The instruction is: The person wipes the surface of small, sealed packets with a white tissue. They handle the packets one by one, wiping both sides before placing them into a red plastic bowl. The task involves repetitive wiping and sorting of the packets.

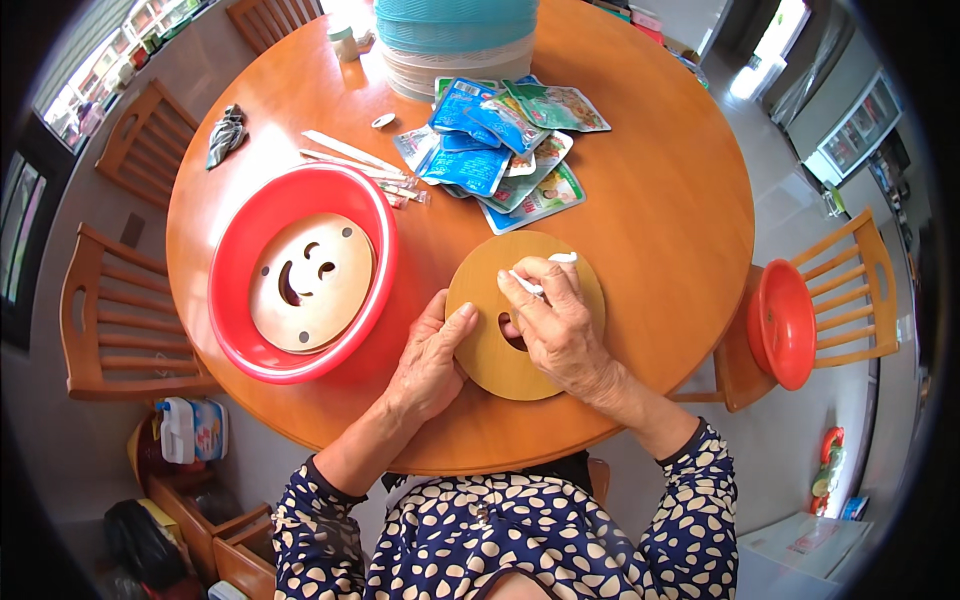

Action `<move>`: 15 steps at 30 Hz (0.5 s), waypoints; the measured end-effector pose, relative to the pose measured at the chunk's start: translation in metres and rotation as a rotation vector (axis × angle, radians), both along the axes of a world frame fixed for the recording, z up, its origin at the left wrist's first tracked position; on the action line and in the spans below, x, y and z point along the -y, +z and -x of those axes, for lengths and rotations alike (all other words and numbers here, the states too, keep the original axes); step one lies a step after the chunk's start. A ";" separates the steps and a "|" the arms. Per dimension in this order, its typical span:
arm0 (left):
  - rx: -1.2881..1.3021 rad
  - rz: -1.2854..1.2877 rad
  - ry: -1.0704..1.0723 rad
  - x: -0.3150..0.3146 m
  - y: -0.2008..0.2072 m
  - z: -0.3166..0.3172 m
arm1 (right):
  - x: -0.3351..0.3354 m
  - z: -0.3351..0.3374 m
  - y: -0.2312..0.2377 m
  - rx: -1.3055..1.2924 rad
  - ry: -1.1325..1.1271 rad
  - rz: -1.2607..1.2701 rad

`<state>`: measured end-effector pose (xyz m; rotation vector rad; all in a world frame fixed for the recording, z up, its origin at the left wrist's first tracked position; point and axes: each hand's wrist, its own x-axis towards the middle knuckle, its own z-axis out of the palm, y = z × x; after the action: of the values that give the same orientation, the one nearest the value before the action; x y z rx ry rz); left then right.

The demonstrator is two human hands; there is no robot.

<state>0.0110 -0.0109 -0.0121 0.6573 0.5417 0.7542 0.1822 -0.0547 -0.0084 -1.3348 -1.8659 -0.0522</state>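
Note:
A round, yellow-brown wooden disc [478, 362] with a curved cut-out is held over the table's near edge. Around its left rim my left hand [428, 352] is closed, thumb on top. My right hand [562, 325] lies over the disc's right half, pinching a small white pen-like tool [528, 284] against its face. That tool's exact kind is hard to make out, and a fingertip shows through the cut-out. To the left, a pale wooden disc [330, 285] with curved cut-outs and dark round spots lies in a red plastic basin [222, 300].
Blue and green pouches [470, 165] lie in a heap on the round table [665, 190]. Behind them stands a turquoise and white stack [455, 35]. Thin wrapped sticks [350, 152], a striped cloth [227, 137] and a jar [343, 43] are farther left. Another red basin [785, 325] rests on the right chair.

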 end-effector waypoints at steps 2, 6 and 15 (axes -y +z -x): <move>0.020 0.001 -0.005 0.001 0.001 0.000 | -0.005 -0.005 0.006 -0.002 0.037 -0.022; 0.083 -0.043 -0.024 -0.001 -0.007 -0.001 | -0.018 -0.022 0.012 0.150 -0.046 -0.049; 0.000 -0.059 -0.026 0.003 0.000 -0.001 | -0.027 -0.038 0.011 -0.199 -0.307 -0.062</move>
<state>0.0117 -0.0143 -0.0117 0.7180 0.5116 0.7476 0.2205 -0.0274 0.0027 -1.5152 -1.4728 -0.1297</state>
